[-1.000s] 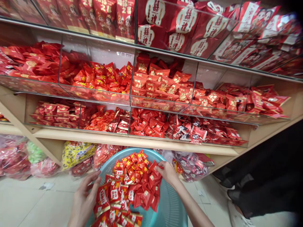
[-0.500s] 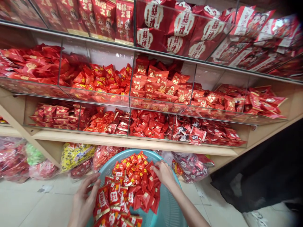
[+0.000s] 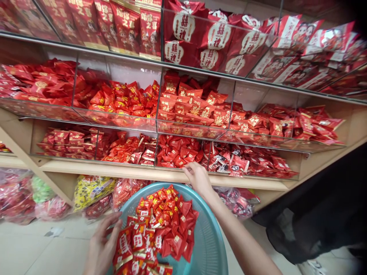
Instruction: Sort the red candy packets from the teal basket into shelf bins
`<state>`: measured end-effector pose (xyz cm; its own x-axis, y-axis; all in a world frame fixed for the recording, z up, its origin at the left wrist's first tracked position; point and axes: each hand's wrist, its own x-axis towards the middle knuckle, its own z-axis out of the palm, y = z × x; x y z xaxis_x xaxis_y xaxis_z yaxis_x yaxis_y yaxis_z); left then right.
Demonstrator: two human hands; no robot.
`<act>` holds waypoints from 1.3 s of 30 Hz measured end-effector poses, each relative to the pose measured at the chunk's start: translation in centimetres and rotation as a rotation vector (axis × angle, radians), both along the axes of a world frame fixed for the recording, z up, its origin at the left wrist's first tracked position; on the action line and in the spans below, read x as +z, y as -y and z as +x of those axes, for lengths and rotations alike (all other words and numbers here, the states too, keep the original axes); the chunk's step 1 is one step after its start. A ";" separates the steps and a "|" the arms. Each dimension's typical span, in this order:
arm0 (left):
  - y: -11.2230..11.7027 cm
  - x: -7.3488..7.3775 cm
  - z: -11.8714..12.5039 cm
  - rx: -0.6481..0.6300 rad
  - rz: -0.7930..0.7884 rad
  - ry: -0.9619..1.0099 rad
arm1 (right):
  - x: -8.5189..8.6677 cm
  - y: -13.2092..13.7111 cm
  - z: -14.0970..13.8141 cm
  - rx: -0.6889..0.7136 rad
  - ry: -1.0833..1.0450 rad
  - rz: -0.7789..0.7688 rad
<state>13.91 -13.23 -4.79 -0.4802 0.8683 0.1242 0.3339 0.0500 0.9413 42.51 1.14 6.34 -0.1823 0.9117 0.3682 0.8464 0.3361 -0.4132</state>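
Note:
A teal plastic basin (image 3: 210,236) sits low in front of me, heaped with small red sweet packets (image 3: 163,225). My left hand (image 3: 101,244) rests at the basin's left rim, fingers spread and touching the packets at the heap's edge. My right hand (image 3: 198,177) is raised above the basin, at the front lip of the lower clear shelf bin (image 3: 177,151) full of plain red packets. Its fingers are curled together, and anything they hold is hidden behind the hand.
Clear bins of red packets (image 3: 195,107) fill the wooden shelves, with larger red bags (image 3: 183,34) on top. Sacks of sweets lie under the bottom shelf, one yellow (image 3: 91,187) and one green (image 3: 40,189). A person in dark clothing (image 3: 315,214) stands at the right.
My right hand lifted off the right side of the heap and moved up to the lower shelf bin. My left hand stayed at the basin's left rim.

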 end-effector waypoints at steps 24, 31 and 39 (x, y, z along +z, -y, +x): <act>0.1 1.4 2.9 -0.170 -0.051 0.184 | 2.1 0.4 0.2 0.289 -0.402 0.249; 0.4 5.8 7.0 -0.355 -0.233 0.921 | 0.0 8.1 -1.5 0.633 -0.425 0.163; 1.3 7.3 8.4 -0.270 -0.244 0.941 | -4.7 11.4 -2.0 0.630 -0.532 -0.022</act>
